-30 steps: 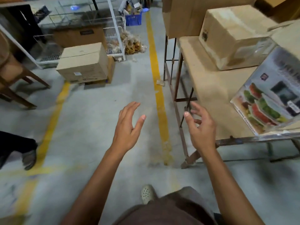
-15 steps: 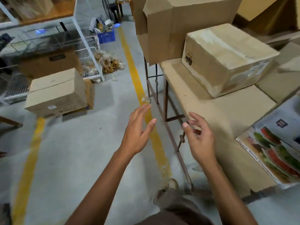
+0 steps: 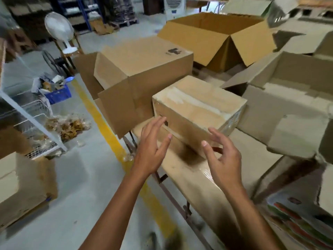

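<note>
The long brown board-topped counter on a rusty metal frame point(image 3: 207, 179) now fills the middle of the view. A second ago only its near-left corner stood beside the hands, which hung over the grey floor. The person has closed in along the counter's left edge.

At the counter's far end lies the big open brown cardboard carton point(image 3: 144, 69), tipped on its side with its flaps hanging over the left edge. Just in front of it, on the counter by that left edge, sits the smaller sealed cardboard box with clear tape along its top point(image 3: 198, 105). Earlier it was well apart from the hands; now it is right before them.

The left hand point(image 3: 153, 147) is open with fingers straight, its tips over the box's near face. Whether they touch cannot be told. The right hand point(image 3: 225, 159) is open too, fingers spread and loosely bent at the box's near lower corner, holding nothing.

The approach looks done. The box is framed but not yet gripped, so clasping its two sides likely comes next.
</note>
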{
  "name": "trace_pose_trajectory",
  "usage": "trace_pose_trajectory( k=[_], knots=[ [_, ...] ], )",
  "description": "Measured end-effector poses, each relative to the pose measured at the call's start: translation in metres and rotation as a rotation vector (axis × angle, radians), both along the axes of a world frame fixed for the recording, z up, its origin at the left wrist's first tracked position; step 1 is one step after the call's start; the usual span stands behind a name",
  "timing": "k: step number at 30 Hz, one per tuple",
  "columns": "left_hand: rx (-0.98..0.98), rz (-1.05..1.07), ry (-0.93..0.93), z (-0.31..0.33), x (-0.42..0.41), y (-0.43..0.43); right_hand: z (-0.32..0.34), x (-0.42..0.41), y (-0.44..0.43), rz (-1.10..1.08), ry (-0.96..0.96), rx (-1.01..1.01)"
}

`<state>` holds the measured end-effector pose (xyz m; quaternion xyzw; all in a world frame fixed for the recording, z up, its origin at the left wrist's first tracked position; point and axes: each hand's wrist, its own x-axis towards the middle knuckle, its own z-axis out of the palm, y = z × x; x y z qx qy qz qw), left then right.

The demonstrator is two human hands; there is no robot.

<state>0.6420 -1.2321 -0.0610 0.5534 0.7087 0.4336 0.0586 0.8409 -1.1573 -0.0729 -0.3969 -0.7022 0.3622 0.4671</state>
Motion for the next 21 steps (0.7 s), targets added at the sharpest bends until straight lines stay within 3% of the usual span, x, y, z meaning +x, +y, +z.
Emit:
trace_pose_trajectory(
  k=[8,12,15,17,19,21],
  knots=[
    [0.092,-0.186,0.103,0.017,-0.068,0.113,0.02,-0.033,0.057,-0.346,0.008,0.028],
    [0.041,-0.233,0.145,0.016,-0.104,0.162,0.022,-0.051,0.087,-0.451,-0.099,0.008],
    [-0.061,-0.21,0.199,0.014,-0.126,0.205,0.014,-0.059,0.113,-0.541,-0.284,-0.095],
    [-0.185,-0.19,0.206,0.01,-0.132,0.23,0.001,-0.064,0.122,-0.541,-0.339,-0.296],
    [-0.357,-0.157,0.24,-0.001,-0.133,0.244,-0.016,-0.066,0.125,-0.458,-0.055,-0.538],
    [-0.457,-0.107,0.294,-0.014,-0.133,0.25,-0.031,-0.063,0.126,-0.379,0.194,-0.658]
  ],
)
